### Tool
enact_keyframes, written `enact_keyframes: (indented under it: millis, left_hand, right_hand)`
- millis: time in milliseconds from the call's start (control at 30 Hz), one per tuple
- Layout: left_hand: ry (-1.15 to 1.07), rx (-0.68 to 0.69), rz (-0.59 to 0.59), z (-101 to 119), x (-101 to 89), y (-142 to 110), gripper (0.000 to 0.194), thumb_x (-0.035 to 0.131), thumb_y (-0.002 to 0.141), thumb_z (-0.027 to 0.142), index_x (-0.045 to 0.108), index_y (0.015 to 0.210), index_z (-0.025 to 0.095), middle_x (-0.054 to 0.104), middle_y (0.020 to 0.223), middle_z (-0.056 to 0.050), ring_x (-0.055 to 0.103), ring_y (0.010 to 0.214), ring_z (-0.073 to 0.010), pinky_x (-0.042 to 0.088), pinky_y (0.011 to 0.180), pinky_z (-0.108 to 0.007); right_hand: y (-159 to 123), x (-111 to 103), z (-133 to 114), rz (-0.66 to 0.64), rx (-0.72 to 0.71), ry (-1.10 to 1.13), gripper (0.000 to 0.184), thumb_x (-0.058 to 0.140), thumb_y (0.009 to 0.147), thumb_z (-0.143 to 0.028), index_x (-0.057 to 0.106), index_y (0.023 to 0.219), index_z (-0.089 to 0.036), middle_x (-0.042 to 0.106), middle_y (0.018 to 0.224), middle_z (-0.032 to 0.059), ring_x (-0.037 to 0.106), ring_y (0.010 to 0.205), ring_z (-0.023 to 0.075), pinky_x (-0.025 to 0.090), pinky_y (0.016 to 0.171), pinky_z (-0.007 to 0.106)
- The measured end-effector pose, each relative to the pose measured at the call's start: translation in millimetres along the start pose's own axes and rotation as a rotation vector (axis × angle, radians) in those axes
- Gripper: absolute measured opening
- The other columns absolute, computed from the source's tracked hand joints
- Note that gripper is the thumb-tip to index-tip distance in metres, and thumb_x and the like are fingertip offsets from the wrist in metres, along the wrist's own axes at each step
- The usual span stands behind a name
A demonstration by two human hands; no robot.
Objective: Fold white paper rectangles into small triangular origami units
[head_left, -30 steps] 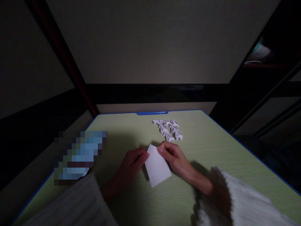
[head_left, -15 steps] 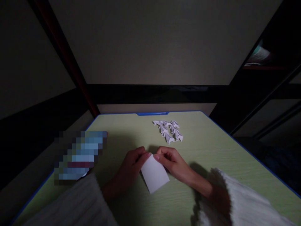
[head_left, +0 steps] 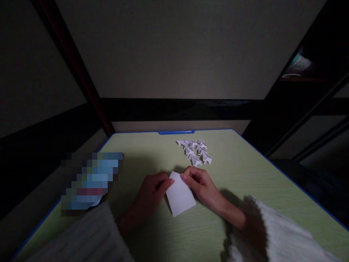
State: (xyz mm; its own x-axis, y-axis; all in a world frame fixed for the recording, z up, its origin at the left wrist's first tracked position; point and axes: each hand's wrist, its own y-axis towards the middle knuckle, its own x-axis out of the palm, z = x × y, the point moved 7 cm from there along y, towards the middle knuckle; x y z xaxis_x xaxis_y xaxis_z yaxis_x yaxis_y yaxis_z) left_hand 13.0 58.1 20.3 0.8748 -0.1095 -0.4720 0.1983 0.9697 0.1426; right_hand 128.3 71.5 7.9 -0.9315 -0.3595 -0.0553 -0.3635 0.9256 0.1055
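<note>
A small white sheet of paper point(head_left: 180, 198) is held above the table between both hands, its lower end tilted toward me. My left hand point(head_left: 155, 191) pinches its upper left edge, thumb on top and fingers curled behind. At the upper right edge, my right hand point(head_left: 200, 182) grips it the same way. The paper's far corner pokes out between the two thumbs. Just beyond my hands lies a cluster of several folded white paper pieces point(head_left: 194, 159), pointed in shape.
The pale green table point(head_left: 234, 225) has a blue rim, with a blue handle-like strip point(head_left: 176, 132) at its far edge. On the left lies a blurred, bluish flat object point(head_left: 99, 178). A large pale panel point(head_left: 174, 54) stands behind the table.
The paper has shifted slightly away from me, and its far edge now shows above the thumbs. My thumbs have moved a little apart. The folded pieces stay put.
</note>
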Motion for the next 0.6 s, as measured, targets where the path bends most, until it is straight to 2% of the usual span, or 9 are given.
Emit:
enact_keyframes:
  millis: [133,233,300,367,467,533,600]
  left_hand:
    - [-0.021,-0.018,0.039,-3.5,-2.4,-0.6,0.030,0.042,0.072,0.031,0.034,0.047,0.017,0.032,0.046,0.006,0.031,0.045,-0.0079,0.023,0.043,-0.020]
    - [-0.107,-0.072,0.134,-10.3,-9.3,0.4,0.028,0.043,0.071,0.032,0.036,0.049,0.017,0.032,0.045,0.006,0.031,0.043,-0.0073,0.023,0.041,-0.020]
    - [-0.186,-0.115,0.191,-14.8,-13.6,1.3,0.027,0.043,0.071,0.034,0.037,0.050,0.017,0.030,0.042,0.008,0.029,0.039,-0.0065,0.023,0.039,-0.019]
    - [-0.243,-0.143,0.206,-16.6,-14.9,2.3,0.028,0.043,0.069,0.035,0.037,0.048,0.017,0.031,0.039,0.008,0.029,0.037,-0.0062,0.023,0.039,-0.019]
    - [-0.281,-0.167,0.141,-15.0,-9.2,2.5,0.027,0.045,0.063,0.035,0.040,0.044,0.017,0.037,0.036,0.006,0.034,0.037,-0.0068,0.028,0.041,-0.020]
    - [-0.262,-0.208,0.013,-14.1,1.3,0.8,0.023,0.047,0.059,0.033,0.043,0.043,0.016,0.039,0.035,0.005,0.036,0.036,-0.0074,0.028,0.040,-0.020]
    - [-0.211,-0.235,-0.114,-12.9,11.0,-2.0,0.018,0.049,0.056,0.029,0.047,0.045,0.015,0.042,0.037,0.004,0.038,0.037,-0.0079,0.027,0.038,-0.020]
  right_hand:
    - [-1.1,3.5,0.3,-0.034,0.019,0.002,0.030,0.051,0.072,-0.039,0.041,0.057,-0.015,0.032,0.049,-0.0066,0.028,0.044,0.0050,0.021,0.039,0.018]
    - [-1.2,7.8,-2.4,-0.076,0.021,0.000,0.028,0.059,0.065,-0.034,0.040,0.056,-0.016,0.035,0.052,-0.0064,0.032,0.047,0.0051,0.024,0.042,0.018]
    - [0.0,6.2,-3.1,-0.053,0.024,0.018,0.027,0.063,0.061,-0.030,0.042,0.056,-0.015,0.039,0.052,-0.0061,0.034,0.048,0.0053,0.026,0.043,0.018]
    - [2.2,-0.4,-1.6,0.026,0.035,0.083,0.025,0.066,0.058,-0.027,0.044,0.058,-0.015,0.041,0.052,-0.0062,0.036,0.047,0.0055,0.027,0.043,0.018]
    - [4.1,-15.2,0.5,0.202,0.018,0.249,0.024,0.067,0.056,-0.024,0.046,0.064,-0.016,0.044,0.052,-0.0070,0.038,0.045,0.0051,0.029,0.044,0.018]
    - [3.8,-23.7,-0.2,0.300,-0.022,0.330,0.022,0.066,0.058,-0.023,0.048,0.068,-0.016,0.046,0.053,-0.0071,0.040,0.046,0.0047,0.031,0.045,0.018]
    - [3.3,-27.6,-2.1,0.338,-0.055,0.357,0.020,0.066,0.059,-0.022,0.050,0.070,-0.016,0.049,0.055,-0.0061,0.042,0.048,0.0049,0.032,0.046,0.017]
